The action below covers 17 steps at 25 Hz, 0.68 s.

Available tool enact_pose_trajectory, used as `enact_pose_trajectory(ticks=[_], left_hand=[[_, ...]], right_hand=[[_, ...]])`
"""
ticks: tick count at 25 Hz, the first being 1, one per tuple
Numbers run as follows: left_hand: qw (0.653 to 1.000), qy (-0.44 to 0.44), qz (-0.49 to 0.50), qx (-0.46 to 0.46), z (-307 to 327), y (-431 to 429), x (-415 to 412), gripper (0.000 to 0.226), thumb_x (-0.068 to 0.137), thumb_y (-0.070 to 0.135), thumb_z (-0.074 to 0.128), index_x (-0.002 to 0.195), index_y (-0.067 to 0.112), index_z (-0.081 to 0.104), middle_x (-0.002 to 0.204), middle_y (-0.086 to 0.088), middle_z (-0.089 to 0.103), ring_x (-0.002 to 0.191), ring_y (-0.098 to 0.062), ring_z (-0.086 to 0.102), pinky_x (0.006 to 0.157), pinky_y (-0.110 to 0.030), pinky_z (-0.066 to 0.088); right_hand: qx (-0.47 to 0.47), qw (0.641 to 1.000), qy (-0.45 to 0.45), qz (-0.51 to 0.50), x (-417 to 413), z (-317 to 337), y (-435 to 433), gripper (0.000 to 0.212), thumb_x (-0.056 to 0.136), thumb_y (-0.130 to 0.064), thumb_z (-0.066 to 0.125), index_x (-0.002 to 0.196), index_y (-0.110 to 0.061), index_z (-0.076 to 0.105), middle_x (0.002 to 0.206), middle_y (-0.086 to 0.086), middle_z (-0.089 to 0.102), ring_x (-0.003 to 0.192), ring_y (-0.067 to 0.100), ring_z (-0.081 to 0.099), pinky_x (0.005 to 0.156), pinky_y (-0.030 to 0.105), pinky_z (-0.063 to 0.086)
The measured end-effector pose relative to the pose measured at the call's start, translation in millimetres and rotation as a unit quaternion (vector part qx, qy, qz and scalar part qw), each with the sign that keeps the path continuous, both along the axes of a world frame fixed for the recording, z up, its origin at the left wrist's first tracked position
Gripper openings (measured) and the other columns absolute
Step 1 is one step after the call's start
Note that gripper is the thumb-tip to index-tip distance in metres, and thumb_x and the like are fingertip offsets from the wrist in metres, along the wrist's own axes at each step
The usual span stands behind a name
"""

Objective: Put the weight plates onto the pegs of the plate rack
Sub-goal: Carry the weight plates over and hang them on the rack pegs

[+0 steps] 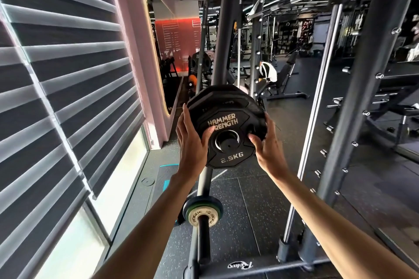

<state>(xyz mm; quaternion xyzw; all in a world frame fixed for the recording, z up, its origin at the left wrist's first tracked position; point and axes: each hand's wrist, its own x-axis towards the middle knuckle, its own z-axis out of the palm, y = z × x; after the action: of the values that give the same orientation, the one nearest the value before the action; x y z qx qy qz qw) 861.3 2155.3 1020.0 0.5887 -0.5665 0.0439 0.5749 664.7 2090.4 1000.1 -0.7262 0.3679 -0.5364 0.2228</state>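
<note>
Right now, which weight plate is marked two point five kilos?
The front black Hammer Strength plate, held between the left hand and right hand. The small Rogue plate on the lower peg isn't.

Gym: racks (353, 106), benches (283, 79), probably mirrors.

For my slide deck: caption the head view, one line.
Both hands seat a 2.5 kg plate on a rack peg.

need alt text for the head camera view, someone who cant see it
Two bare hands, left hand and right hand, hold a black 2.5 kg Hammer Strength weight plate by its edges, its centre hole over a rack peg. Below, another peg carries a small Rogue plate. Window blinds fill the left; gym machines stand behind.
</note>
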Motion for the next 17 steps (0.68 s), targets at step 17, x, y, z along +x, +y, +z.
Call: enact_pose_trajectory(ticks=[17], left_hand=[[0.999,0.001,-0.008,0.034,7.1,-20.9,17.1,0.086,0.091,0.064,0.041,0.156,0.021,0.004,0.154,-0.011,0.024,0.141,-0.029,0.026,0.11,-0.058,0.034]], right_hand=[[0.054,0.998,0.021,-0.015,10.9,13.6,-17.9,0.075,0.092,-0.036,0.065,0.151,-0.028,0.02,0.136,0.001,0.059,0.121,0.023,0.059,0.105,0.049,0.046]])
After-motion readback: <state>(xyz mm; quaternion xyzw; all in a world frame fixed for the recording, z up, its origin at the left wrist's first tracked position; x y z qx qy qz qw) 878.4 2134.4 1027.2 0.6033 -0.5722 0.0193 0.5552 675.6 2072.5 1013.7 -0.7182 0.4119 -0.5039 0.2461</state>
